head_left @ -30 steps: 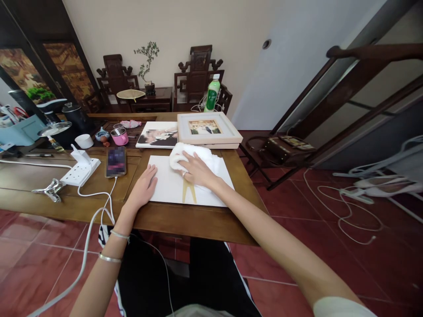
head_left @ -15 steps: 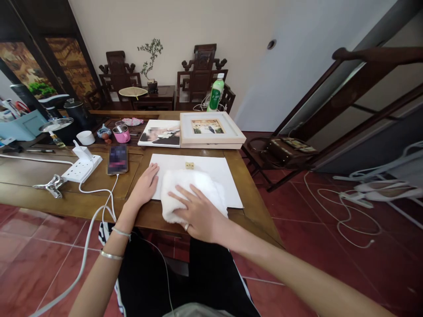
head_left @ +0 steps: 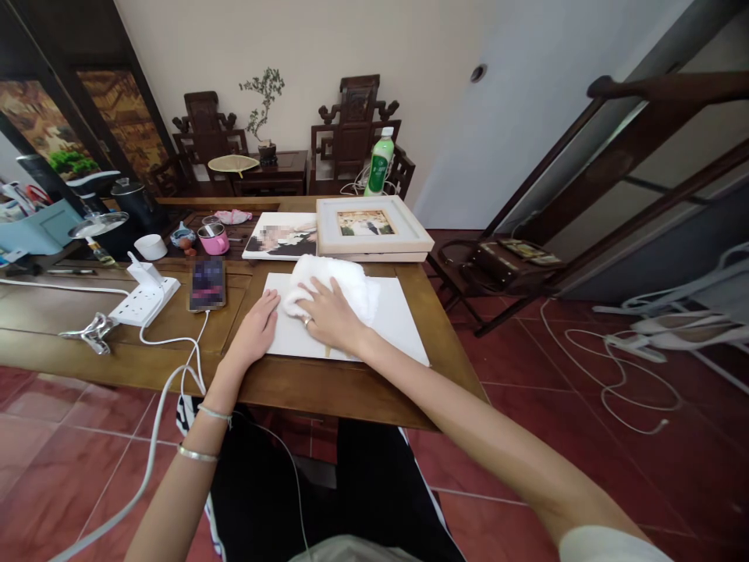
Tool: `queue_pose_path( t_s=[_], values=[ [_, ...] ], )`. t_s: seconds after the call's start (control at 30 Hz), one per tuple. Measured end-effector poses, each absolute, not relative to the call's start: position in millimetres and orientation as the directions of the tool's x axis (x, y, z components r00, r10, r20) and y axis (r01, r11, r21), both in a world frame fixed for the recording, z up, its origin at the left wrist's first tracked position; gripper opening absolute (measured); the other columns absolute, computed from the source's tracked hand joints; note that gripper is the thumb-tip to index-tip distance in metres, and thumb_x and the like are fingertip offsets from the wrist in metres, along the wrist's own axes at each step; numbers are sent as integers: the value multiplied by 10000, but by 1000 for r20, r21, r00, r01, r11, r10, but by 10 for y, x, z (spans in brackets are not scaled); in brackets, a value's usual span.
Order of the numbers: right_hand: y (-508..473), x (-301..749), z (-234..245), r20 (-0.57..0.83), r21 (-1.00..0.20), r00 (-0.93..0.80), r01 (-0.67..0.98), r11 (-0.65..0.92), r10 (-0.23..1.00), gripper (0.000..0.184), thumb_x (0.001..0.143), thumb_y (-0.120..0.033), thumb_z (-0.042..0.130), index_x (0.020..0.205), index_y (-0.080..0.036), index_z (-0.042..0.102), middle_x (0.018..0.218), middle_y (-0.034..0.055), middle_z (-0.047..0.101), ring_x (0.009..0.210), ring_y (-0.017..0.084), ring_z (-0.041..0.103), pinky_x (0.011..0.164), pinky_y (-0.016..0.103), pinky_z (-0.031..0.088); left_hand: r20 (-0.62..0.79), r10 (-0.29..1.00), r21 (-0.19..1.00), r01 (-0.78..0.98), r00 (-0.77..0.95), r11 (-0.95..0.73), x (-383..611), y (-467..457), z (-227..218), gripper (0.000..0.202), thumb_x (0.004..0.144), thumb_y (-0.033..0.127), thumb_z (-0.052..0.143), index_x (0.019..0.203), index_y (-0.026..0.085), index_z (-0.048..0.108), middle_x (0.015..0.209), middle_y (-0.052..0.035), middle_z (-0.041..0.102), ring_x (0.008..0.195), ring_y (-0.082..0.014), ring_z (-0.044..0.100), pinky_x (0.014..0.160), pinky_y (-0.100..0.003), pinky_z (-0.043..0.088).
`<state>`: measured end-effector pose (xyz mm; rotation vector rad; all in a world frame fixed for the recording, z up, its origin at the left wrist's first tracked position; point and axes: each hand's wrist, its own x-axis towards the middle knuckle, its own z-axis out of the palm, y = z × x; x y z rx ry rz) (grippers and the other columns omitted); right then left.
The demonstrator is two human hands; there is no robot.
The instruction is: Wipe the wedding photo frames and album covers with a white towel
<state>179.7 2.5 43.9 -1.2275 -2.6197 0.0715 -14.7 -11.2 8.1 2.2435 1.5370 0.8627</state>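
A folded white fluffy towel (head_left: 345, 278) lies on a white rectangular board (head_left: 398, 316) at the table's front edge. My right hand (head_left: 331, 312) is pressed over the towel with its fingers spread across the top, holding it against the board. A ring shows on that hand. My left hand (head_left: 257, 324) rests flat on the board's left edge, fingers stretched out and holding nothing. A small tan piece (head_left: 328, 351) shows at the board's near edge, below my right hand; its kind is unclear.
Behind the board stand a photo panel (head_left: 279, 238) and a white picture frame (head_left: 409, 226). On the left are a phone (head_left: 207, 285), a white power strip (head_left: 143, 300), a pink cup (head_left: 214, 239) and a white bowl (head_left: 150, 247). A green bottle (head_left: 380, 162) stands behind.
My right hand has pushed the towel away from me, up the board, uncovering its near part. The small yellowish block behind the towel is now out of sight. My left hand stays put.
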Motion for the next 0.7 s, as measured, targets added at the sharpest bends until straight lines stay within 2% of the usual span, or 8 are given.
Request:
queue_pose_path(
  t_s=[0.13, 0.27, 0.37, 0.5, 0.6, 0.7],
  values=[
    [-492, 1833, 480, 173, -170, -732, 637, 752, 659, 394, 813, -146, 505, 1183, -164, 638, 1471, 137, 403, 1397, 364, 232, 1104, 629, 142, 315, 913, 544, 739, 259, -398, -147, -105, 79, 451, 918, 244, 341, 1311, 120, 523, 1434, -127, 463, 1381, -239, 350, 1152, -459, 267],
    [-894, 1955, 537, 130, -216, -823, 520, 826, 552, 355, 778, -174, 566, 1112, -209, 682, 1472, 110, 407, 1398, 350, 241, 1118, 610, 155, 322, 910, 552, 729, 260, -404, -145, -109, 85, 446, 913, 230, 332, 1295, 129, 540, 1430, -118, 470, 1381, -234, 351, 1151, -453, 277],
    [-902, 2064, 545, 148, -255, -846, 468, 846, 512, 337, 771, -164, 572, 1085, -217, 683, 1455, 85, 438, 1396, 304, 269, 1137, 560, 176, 324, 911, 552, 730, 256, -402, -145, -112, 84, 446, 911, 227, 332, 1292, 129, 542, 1428, -112, 475, 1381, -230, 351, 1155, -444, 273],
    [-551, 2186, 495, 208, -280, -797, 506, 816, 566, 304, 817, -150, 522, 1085, -189, 663, 1365, 130, 537, 1370, 235, 340, 1139, 489, 230, 303, 918, 546, 742, 258, -389, -146, -114, 82, 458, 910, 240, 343, 1298, 86, 531, 1430, -151, 462, 1384, -244, 344, 1160, -443, 257],
    [-187, 2186, 446, 226, -254, -735, 590, 767, 640, 309, 905, -235, 453, 1147, -167, 632, 1341, 159, 551, 1366, 241, 348, 1131, 493, 241, 293, 919, 536, 750, 264, -387, -145, -113, 79, 462, 913, 251, 347, 1313, 95, 516, 1441, -146, 448, 1394, -245, 324, 1161, -456, 245],
    [88, 2076, 415, 226, -229, -650, 689, 688, 726, 331, 923, -270, 439, 1185, -167, 612, 1340, 151, 554, 1367, 256, 341, 1124, 505, 234, 290, 921, 543, 748, 260, -382, -137, -120, 85, 470, 929, 300, 341, 1318, 98, 513, 1445, -141, 444, 1397, -240, 319, 1164, -441, 236]
  ],
)
